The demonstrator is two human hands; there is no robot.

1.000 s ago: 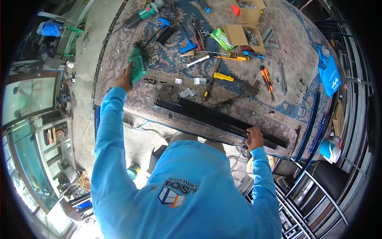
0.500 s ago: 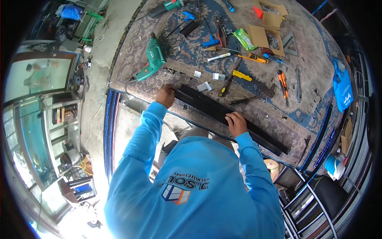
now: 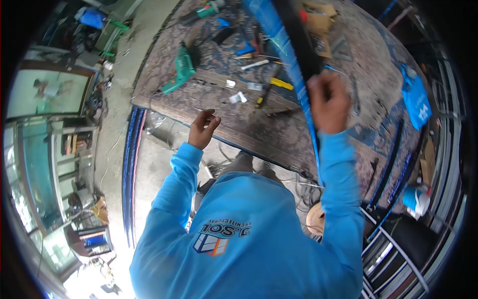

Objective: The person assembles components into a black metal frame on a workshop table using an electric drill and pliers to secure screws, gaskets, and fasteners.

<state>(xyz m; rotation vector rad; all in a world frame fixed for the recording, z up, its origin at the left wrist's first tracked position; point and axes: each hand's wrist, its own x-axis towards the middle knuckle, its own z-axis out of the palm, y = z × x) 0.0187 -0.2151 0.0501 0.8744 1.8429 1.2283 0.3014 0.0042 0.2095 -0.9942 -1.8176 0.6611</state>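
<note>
A long black profile point(image 3: 302, 45) stands steeply raised over the table, with a blue film-like face point(image 3: 279, 35) along one side. My right hand point(image 3: 329, 102) is closed around its lower part; motion blurs the fingers. My left hand point(image 3: 203, 128) hovers at the near edge of the carpeted table point(image 3: 199, 107), its fingers partly curled but apart and holding nothing. Small white pieces point(image 3: 238, 97) lie beyond it, and a green power drill point(image 3: 181, 69) rests to the far left. Close to the profile is a yellow-handled tool point(image 3: 281, 83).
Other hand tools, including a white marker-like stick point(image 3: 255, 65), are scattered across the carpet. A blue bag point(image 3: 416, 99) hangs at the right edge. Long blue-wrapped profiles point(image 3: 133, 164) stretch along the left side. An open cardboard box point(image 3: 318, 25) sits at the back, partly behind the raised profile.
The black profile has gone from lying along the table's near edge to being tilted up on the right in my right hand. My left hand has let go of it.
</note>
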